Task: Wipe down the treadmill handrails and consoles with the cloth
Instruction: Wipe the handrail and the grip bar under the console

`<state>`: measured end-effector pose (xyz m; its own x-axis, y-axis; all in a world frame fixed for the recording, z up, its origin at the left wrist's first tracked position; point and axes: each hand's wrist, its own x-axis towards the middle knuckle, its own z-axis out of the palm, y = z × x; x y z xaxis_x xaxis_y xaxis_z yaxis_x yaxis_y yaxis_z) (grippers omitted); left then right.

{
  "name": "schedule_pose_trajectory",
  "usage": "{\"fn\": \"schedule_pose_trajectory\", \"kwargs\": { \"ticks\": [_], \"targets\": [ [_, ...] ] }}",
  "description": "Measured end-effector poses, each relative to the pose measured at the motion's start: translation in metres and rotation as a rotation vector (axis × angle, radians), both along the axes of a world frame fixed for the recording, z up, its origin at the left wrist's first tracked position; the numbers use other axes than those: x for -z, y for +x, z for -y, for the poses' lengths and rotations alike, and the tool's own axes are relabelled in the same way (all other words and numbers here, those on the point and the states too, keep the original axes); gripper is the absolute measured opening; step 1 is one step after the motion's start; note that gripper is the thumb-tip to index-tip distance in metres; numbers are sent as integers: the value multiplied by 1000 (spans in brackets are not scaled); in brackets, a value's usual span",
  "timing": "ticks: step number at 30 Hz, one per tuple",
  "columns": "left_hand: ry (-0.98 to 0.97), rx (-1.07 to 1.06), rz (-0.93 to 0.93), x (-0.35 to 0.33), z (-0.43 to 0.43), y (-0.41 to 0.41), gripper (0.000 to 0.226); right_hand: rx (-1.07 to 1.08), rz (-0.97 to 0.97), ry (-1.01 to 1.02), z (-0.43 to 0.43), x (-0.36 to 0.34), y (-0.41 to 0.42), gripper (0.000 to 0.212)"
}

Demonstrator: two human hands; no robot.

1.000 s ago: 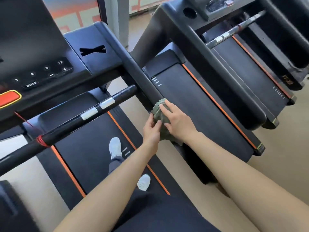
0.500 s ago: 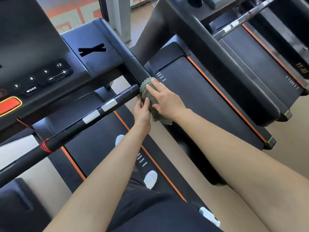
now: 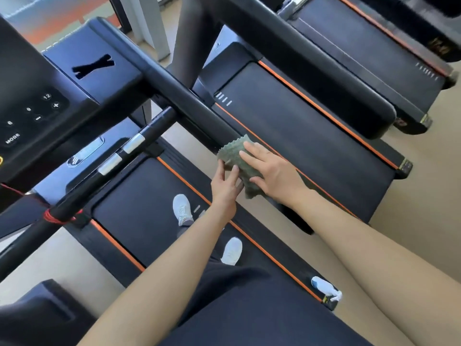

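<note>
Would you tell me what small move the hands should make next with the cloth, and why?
Probably slide the cloth up the handrail toward the console. The left hand and right hand press it near the rail's lower end, and the long stretch above it lies uncovered.

**Cloth on the right handrail, between two treadmills.**
The cloth (image 3: 237, 161) is draped over the near end of the right handrail (image 3: 189, 106), with the right hand (image 3: 272, 171) flat on top and the left hand (image 3: 225, 186) touching its left edge. The console (image 3: 32, 96) sits far left, with the crossbar (image 3: 99, 168) before it. Both shoes (image 3: 182, 209) stand on the running belt (image 3: 139, 208). A spray bottle (image 3: 325, 288) lies on the right side rail near the deck's rear. The neighbouring treadmill (image 3: 311, 136) runs parallel on the right.
</note>
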<state>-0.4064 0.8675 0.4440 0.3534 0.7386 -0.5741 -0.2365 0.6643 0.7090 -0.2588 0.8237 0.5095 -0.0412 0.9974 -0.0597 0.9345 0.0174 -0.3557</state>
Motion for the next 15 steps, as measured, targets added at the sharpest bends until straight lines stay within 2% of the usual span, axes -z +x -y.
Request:
{"fn": "schedule_pose_trajectory", "kwargs": {
  "ticks": [5, 13, 15],
  "targets": [
    [25, 129, -33, -14, 49, 15, 36, 42, 101, 111, 71, 11, 16, 81],
    [57, 317, -185, -13, 116, 41, 22, 229, 72, 217, 159, 24, 31, 72],
    [75, 383, -243, -14, 128, 45, 26, 296, 50, 249, 175, 28, 35, 70]
  ]
}}
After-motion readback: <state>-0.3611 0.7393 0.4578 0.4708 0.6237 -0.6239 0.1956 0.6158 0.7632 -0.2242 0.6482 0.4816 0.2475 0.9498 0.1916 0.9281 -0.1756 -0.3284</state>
